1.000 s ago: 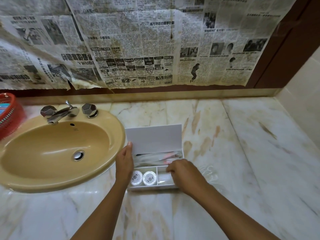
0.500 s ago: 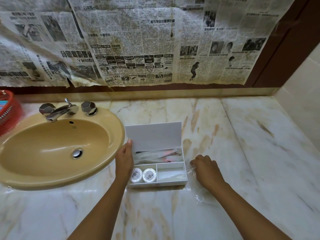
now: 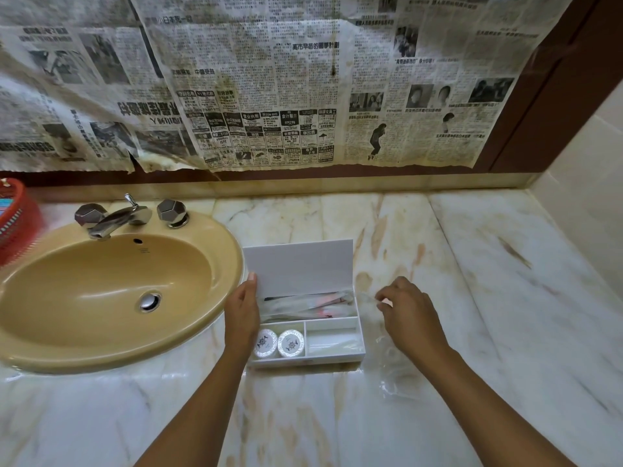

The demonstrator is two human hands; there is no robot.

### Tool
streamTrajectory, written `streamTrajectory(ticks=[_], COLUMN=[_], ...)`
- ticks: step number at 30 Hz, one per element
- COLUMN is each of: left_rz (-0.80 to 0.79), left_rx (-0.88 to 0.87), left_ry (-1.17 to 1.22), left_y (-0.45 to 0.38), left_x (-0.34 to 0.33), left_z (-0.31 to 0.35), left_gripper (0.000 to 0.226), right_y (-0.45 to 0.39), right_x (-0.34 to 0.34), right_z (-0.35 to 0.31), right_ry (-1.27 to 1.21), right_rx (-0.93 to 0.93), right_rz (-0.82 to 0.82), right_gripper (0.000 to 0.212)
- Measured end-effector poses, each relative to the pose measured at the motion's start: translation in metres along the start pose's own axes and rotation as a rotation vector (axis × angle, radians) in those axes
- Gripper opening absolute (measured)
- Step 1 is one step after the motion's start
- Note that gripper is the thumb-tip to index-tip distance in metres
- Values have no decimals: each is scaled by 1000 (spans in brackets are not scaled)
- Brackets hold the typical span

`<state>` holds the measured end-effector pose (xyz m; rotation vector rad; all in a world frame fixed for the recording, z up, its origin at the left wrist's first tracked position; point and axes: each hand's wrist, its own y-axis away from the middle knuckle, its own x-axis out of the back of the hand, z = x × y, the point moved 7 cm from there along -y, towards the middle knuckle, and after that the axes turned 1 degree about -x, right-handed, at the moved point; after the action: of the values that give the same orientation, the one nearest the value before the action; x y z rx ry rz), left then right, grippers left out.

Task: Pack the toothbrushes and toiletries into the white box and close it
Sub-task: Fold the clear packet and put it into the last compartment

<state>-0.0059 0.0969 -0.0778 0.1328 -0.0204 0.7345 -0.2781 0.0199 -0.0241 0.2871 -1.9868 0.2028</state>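
Note:
The white box [image 3: 360, 345] stands open on the marble counter, its lid [image 3: 298, 264] upright at the back. Wrapped toothbrushes [image 3: 308, 305] lie in the long back compartment. Two round white toiletry discs [image 3: 278, 343] sit in the front left compartment; what the front right compartment holds is unclear. My left hand [image 3: 241, 315] holds the box's left side, thumb on the lid's edge. My right hand [image 3: 409, 315] hovers just right of the box and pinches a clear plastic wrapper [image 3: 391, 365] that trails down onto the counter.
A tan sink [image 3: 101, 298] with a chrome tap [image 3: 114, 215] lies left of the box. A red basket [image 3: 15, 220] sits at the far left edge. Newspaper covers the wall behind. A tiled side wall bounds the counter [image 3: 488, 298] on the right.
My right hand has left the box's front right compartment, moved to the counter on the right, and lifted a clear plastic wrapper. My left hand has stayed on the box.

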Motion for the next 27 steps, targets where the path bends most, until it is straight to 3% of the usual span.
streamTrajectory(ticks=[3,7,11,14,17,22,24,27], left_rz=[3,3,3,3,7,-1,-2,-6], left_rx=[-7,-9,-3,-17,-21,-25,-25,-14], left_ry=[-6,-20,-22,-29,-32,-28,-27,-22], left_y=[1,-1,-1,0,1,1,1,0], left_x=[0,1,2,1,1,0,0,0], left_z=[2,1,-2,2,4,4,5,3], left_gripper=[30,32,32,31,32,32,31,31], right_y=[9,21,30,29,26,23,20,18], right_x=[7,-20,-49,-59,-60,-35,-21,-13], right_z=[-36,-73,-84,-81,-76,-65,-50,-19], right_ry=[-55,65,258,326,284,58,-31,0], right_rx=[143,304,307,278,265,250,168,47], right_rz=[28,-109,-313,-342,-318,-152,-67,-90], right_gripper=[16,24,23,31,17,29,28,30])
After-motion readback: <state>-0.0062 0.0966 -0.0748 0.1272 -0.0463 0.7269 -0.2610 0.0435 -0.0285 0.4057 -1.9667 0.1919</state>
